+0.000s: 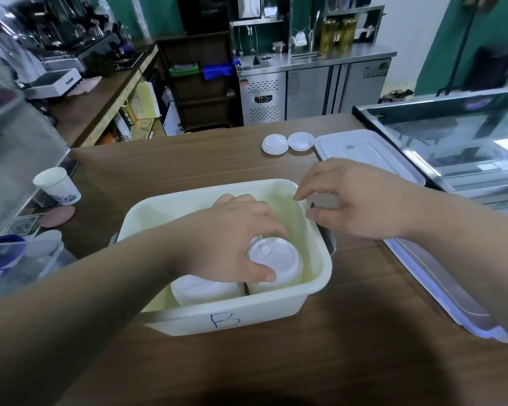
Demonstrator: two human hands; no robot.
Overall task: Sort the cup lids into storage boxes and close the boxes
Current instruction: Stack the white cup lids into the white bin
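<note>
A cream storage box [188,320] marked "B" stands open on the wooden counter. Inside it my left hand [235,238] grips a stack of white cup lids [276,259] near the box's right wall. A second stack of lids [203,288] lies beside it at the front. My right hand [355,200] hovers over the box's far right corner, fingers spread, holding nothing. Two loose white lids [274,144] [301,141] lie at the far side of the counter. A clear box lid [367,153] rests next to them.
A paper cup [57,186] stands at the left edge. A blue-rimmed clear container [9,259] sits at near left. Another clear box lid [440,291] lies on the right. A glass display case [458,142] borders the counter's right side.
</note>
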